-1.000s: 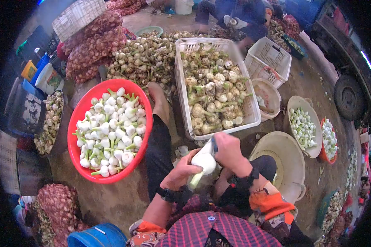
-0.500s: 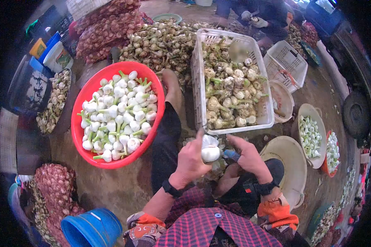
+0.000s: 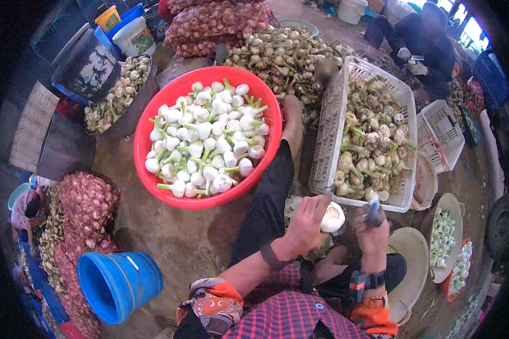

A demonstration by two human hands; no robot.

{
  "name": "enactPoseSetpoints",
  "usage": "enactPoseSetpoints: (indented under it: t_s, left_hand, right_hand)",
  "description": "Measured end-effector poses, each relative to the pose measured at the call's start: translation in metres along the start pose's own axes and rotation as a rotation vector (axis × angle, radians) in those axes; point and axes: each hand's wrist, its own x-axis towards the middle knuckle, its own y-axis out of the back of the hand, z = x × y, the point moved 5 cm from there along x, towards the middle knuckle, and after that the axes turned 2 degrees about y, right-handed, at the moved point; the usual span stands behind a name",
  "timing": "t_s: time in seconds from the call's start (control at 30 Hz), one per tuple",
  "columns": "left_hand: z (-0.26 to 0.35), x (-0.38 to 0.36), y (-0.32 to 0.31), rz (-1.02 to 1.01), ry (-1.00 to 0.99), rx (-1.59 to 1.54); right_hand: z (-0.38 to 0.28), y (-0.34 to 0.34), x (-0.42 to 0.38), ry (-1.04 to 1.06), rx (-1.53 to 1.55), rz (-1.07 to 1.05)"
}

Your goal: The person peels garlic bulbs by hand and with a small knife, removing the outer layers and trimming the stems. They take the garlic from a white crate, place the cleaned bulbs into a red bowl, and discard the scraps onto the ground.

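Hard grey-brown floor [image 3: 152,234] lies under everything. The left hand [image 3: 305,225] is closed on one smooth, round white garlic bulb [image 3: 333,218], which sits just on the near side of one white plastic crate [image 3: 327,138] with little holes in its walls. The right hand [image 3: 373,234] is to the right, apart from the bulb, with its fingers bent. One small blue thing [image 3: 374,210] is at its fingers, but it is blurry, so I cannot tell if the hand grips it. Lumpy, dirty garlic bulbs [image 3: 370,138] lie in the crate. Farther left is one round, shiny red plastic tub [image 3: 141,146] full of clean white garlic bulbs [image 3: 203,135] with short green stems, too many to count. Near left is one blue plastic bucket [image 3: 136,282], beside bumpy red net sacking [image 3: 87,206] full of bulbs. One other person [image 3: 427,48] sits far right.
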Motion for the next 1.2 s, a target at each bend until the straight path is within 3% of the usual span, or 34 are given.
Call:
enactPoseSetpoints:
  t_s: [0.07,0.13,0.2,0.27,0.33,0.37,0.4,0.47,0.5,0.53,0.6,0.7,0.73,0.8,0.87,0.9,1.0,1.13,1.17,1.2]
  left_hand:
    - [-0.005,0.006,0.006,0.075,0.051,-0.096]
    - [-0.010,0.013,0.021,0.097,0.106,-0.047]
    - [-0.033,0.013,0.035,0.160,0.157,-0.012]
    - [-0.079,0.010,0.047,0.320,0.449,-0.293]
    - [-0.122,0.023,0.067,0.373,0.634,-0.478]
    - [-0.148,0.029,0.078,0.405,0.642,-0.411]
    - [-0.169,0.036,0.088,0.433,0.648,-0.350]
    - [-0.192,0.052,0.097,0.519,0.835,-0.648]
    - [-0.223,0.058,0.104,0.540,0.846,-0.542]
    - [-0.252,0.065,0.106,0.564,0.855,-0.435]
    - [-0.245,0.090,0.108,0.521,1.000,-0.451]
    - [-0.286,0.097,0.093,0.580,1.132,-0.567]
    - [-0.318,0.093,0.088,0.508,1.111,-0.495]
    - [-0.305,0.096,0.076,0.420,0.968,-0.321]
    - [-0.245,0.096,0.050,0.353,1.002,-0.622]
    - [-0.219,0.095,0.039,0.266,0.982,-0.580]
    - [-0.159,0.079,0.002,0.062,0.800,-0.621]
    - [-0.092,0.056,-0.035,-0.133,0.812,-0.765]
    - [-0.083,0.051,-0.044,-0.141,0.778,-0.768]
    - [-0.078,0.046,-0.057,-0.161,0.629,-0.687]
  right_hand:
    - [-0.006,0.001,0.005,-0.059,0.047,-0.035]
    - [0.006,-0.008,-0.004,0.255,-1.369,-0.259]
    - [0.026,0.001,-0.015,0.407,-1.995,-0.587]
    - [0.030,0.014,-0.013,0.129,-1.946,-0.642]
    - [0.032,0.019,-0.006,-0.075,-2.056,-0.690]
    - [0.028,0.023,-0.006,-0.181,-2.109,-0.683]
    - [0.023,0.018,-0.005,-0.148,-2.083,-0.714]
    - [0.016,-0.002,0.003,-0.074,-2.034,-0.777]
    - [0.009,-0.022,0.000,0.043,-1.996,-0.847]
    - [-0.001,-0.035,0.009,0.111,-1.988,-0.796]
    - [-0.026,-0.058,0.035,0.238,-1.969,-0.706]
    - [-0.069,-0.082,0.097,0.551,-2.006,-0.425]
    - [-0.076,-0.093,0.118,0.655,-1.961,-0.384]
    - [-0.078,-0.101,0.160,0.804,-1.953,-0.344]
    - [-0.063,-0.094,0.201,0.638,-2.288,-0.249]
    - [-0.057,-0.088,0.215,0.540,-2.450,-0.201]
    - [-0.050,-0.076,0.210,0.810,-2.518,-0.129]
    - [-0.064,-0.067,0.170,0.803,-2.420,-0.063]
    - [-0.070,-0.067,0.153,0.942,-2.204,-0.108]
    - [-0.076,-0.059,0.141,0.838,-2.004,-0.096]
